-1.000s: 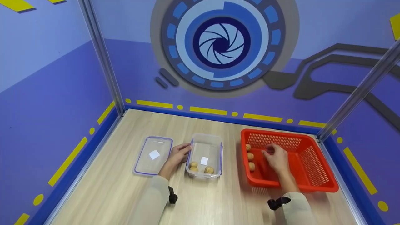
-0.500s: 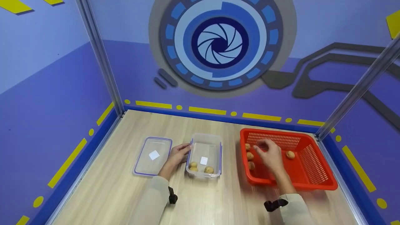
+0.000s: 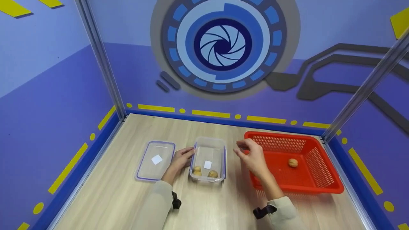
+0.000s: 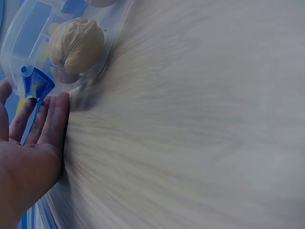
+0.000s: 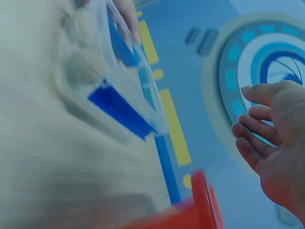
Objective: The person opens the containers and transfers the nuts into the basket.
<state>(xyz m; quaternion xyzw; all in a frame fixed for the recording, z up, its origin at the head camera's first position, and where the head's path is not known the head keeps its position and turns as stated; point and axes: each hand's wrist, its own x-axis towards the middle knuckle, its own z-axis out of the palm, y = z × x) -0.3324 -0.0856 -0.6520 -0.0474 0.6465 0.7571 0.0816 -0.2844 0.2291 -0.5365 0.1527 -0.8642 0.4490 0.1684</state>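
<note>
In the head view my left hand (image 3: 182,159) rests against the left side of a clear plastic food container (image 3: 209,156). Its fingers look fairly straight beside a blue-edged clip (image 4: 38,85) in the left wrist view. Several walnuts (image 3: 213,174) lie at the container's near end; one walnut (image 4: 76,44) shows close up in the left wrist view. My right hand (image 3: 254,158) hovers over the left rim of a red plastic basket (image 3: 300,187), fingers loosely bent. No object shows between its thumb and fingers in the right wrist view. One walnut (image 3: 293,163) lies on the basket floor.
A clear lid with a purple-blue seal (image 3: 156,160) lies flat left of the container. My right hand and forearm cover the basket's left side. Printed blue panels (image 3: 179,76) and metal posts (image 3: 104,60) bound the wooden table (image 3: 179,210).
My right hand has moved left from the basket's middle to its left rim. The walnut it covered has come into view and shifted slightly. My left hand stays at the container.
</note>
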